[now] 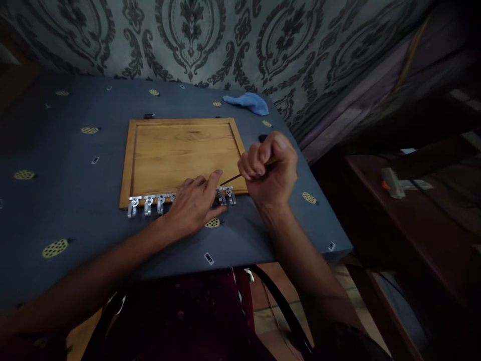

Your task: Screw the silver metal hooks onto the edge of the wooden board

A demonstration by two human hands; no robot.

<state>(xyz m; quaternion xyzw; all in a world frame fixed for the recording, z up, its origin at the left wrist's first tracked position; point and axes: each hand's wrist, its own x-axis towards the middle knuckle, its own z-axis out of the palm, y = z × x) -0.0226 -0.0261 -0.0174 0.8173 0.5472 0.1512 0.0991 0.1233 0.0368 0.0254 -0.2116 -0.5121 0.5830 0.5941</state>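
Observation:
A framed wooden board [184, 150] lies flat on the table. Along its near edge runs a silver metal rail with several hooks [148, 204], partly hidden by my left hand [195, 200]. That hand lies over the rail, its fingers stretched out and the thumb spread toward me. In my right hand [268, 163], closed in a fist, is a screwdriver [230, 180]. Its thin dark shaft slants down to the left, and the tip meets the rail near its right end. My fingers mostly hide the handle.
A blue cloth [250, 103] lies at the table's far right. Small dark objects sit by the board, one at its far edge [149, 116] and one behind my right hand [262, 137]. A blue pineapple-print cloth covers the table [56, 200]. On the right, a glue gun [392, 183] rests on a brown surface.

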